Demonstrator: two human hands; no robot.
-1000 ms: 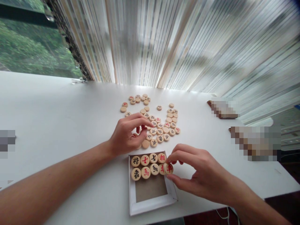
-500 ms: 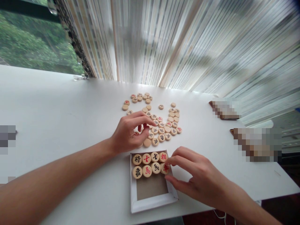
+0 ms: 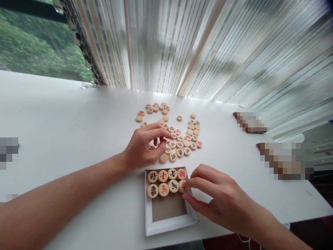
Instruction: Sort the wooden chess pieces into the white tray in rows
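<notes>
A shallow white box (image 3: 166, 227) with a brown floor lies near the table's front edge. Two rows of round wooden chess pieces (image 3: 163, 176) fill its far half. My right hand (image 3: 218, 198) rests at the right end of the nearer row, thumb and fingers closed on a red-marked piece (image 3: 182, 186) that sits in the box. My left hand (image 3: 142, 149) is curled over the near left side of a loose pile of pieces (image 3: 186, 139) beyond the box. Its index finger and thumb are bent in a pinch; what they hold is hidden.
The white table (image 3: 65, 118) runs to a window (image 3: 31, 41) and striped curtains (image 3: 208, 52). Two blurred-out objects (image 3: 252, 119) (image 3: 286, 159) lie at the right. A smaller group of pieces (image 3: 156, 108) sits further back. The table's front edge is just below the box.
My right hand has brought the red-marked piece down and left, from the box's right rim into the end of the nearer row. My left hand has stayed over the pile.
</notes>
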